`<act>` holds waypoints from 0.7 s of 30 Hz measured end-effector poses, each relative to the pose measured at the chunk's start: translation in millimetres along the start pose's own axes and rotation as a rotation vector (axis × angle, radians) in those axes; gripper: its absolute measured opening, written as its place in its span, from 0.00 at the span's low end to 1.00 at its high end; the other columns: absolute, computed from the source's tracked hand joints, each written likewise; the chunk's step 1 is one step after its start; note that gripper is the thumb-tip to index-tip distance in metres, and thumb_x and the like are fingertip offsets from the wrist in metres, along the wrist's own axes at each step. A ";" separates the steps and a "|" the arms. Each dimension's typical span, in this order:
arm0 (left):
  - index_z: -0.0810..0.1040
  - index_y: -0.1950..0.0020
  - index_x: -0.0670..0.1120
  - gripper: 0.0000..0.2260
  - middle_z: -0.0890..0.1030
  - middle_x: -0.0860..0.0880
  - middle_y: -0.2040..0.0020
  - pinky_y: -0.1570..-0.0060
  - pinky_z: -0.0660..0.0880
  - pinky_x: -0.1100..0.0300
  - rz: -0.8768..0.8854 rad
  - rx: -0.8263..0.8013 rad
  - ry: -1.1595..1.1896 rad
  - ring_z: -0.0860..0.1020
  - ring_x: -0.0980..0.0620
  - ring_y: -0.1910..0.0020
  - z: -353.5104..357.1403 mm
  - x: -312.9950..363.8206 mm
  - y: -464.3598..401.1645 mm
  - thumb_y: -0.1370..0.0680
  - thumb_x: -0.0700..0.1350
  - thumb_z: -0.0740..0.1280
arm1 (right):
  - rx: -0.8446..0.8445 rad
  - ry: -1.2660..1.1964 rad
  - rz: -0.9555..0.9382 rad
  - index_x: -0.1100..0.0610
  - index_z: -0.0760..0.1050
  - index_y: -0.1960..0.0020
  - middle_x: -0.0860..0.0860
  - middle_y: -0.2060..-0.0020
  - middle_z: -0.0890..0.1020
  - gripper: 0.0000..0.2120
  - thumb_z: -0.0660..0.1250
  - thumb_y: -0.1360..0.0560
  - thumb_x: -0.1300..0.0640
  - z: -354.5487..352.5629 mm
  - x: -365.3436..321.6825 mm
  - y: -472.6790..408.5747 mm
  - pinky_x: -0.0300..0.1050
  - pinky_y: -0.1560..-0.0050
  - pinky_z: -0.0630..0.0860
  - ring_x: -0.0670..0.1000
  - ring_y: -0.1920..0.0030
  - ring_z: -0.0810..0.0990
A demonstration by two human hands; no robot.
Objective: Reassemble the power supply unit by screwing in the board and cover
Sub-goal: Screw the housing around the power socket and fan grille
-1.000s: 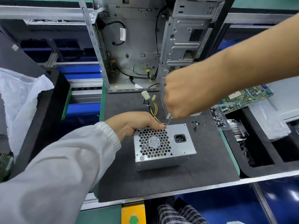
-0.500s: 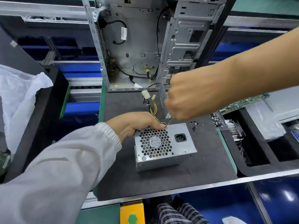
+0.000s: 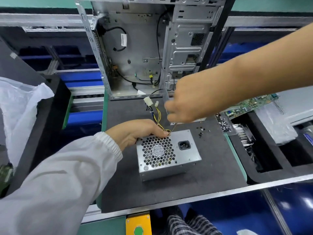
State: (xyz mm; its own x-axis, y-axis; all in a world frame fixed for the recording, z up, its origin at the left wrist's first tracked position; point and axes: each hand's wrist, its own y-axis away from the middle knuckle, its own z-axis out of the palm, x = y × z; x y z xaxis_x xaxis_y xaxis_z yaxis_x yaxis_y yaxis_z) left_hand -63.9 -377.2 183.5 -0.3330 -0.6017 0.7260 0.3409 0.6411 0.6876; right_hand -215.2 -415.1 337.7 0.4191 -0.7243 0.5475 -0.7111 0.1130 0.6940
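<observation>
PSU (image 3: pixel 167 154) sits mid-counter (image 3: pixel 211 180), fan grille up. We brace its far-left corner with our left hand (image 3: pixel 137 133), fingers curled over the edge, so our right hand (image 3: pixel 188 106), clamped on a screwdriver (image 3: pixel 173 128), can drive that corner screw.

The left hand (image 3: pixel 137 132), its arm in a white elastic-cuffed sleeve (image 3: pixel 67 167), lies palm-down with fingers curled at their tips. The bare right arm reaches in from the right, and the right hand (image 3: pixel 188 102) pinches a thin metal screwdriver shaft (image 3: pixel 173 128) angled downward.
</observation>
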 end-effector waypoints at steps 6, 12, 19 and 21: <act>0.83 0.48 0.38 0.08 0.85 0.42 0.52 0.50 0.80 0.52 -0.032 -0.017 0.045 0.83 0.45 0.56 1.2 1.4 2.3 0.21 0.42 0.68 | -0.210 -0.502 0.272 0.56 0.64 0.65 0.50 0.71 0.70 0.13 0.59 0.22 0.57 -17.2 -18.1 -13.6 0.40 0.75 0.63 0.48 0.75 0.65; 0.83 0.43 0.40 0.12 0.85 0.44 0.50 0.47 0.79 0.53 0.043 -0.044 -0.055 0.83 0.47 0.53 -0.2 -4.2 6.0 0.21 0.46 0.67 | -0.542 -2.146 0.535 0.62 0.74 0.60 0.48 0.79 0.65 0.19 0.57 0.19 0.49 65.8 -0.4 11.6 0.33 0.82 0.59 0.45 0.83 0.61; 0.85 0.48 0.47 0.18 0.85 0.42 0.50 0.48 0.74 0.48 0.100 0.046 -0.231 0.81 0.45 0.54 8.4 0.9 5.0 0.28 0.59 0.71 | 0.250 -1.655 0.876 0.52 0.80 0.55 0.52 0.62 0.82 0.08 0.72 0.28 0.48 165.4 -120.0 -28.2 0.46 0.61 0.73 0.52 0.59 0.80; 0.86 0.50 0.47 0.17 0.86 0.51 0.55 0.42 0.72 0.50 0.064 0.058 -0.188 0.81 0.52 0.54 8.6 1.3 3.6 0.31 0.58 0.72 | 0.300 -1.517 1.081 0.52 0.82 0.54 0.52 0.60 0.81 0.10 0.69 0.26 0.46 175.0 -143.9 -61.9 0.47 0.61 0.73 0.55 0.57 0.79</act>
State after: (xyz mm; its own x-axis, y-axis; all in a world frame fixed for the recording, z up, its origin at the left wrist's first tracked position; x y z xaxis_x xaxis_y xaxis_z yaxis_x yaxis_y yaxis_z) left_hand -70.6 -371.6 186.8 -0.4721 -0.4628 0.7503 0.3174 0.7049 0.6344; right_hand -330.3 -436.8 134.1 -0.8834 -0.3572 -0.3033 -0.4243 0.8845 0.1940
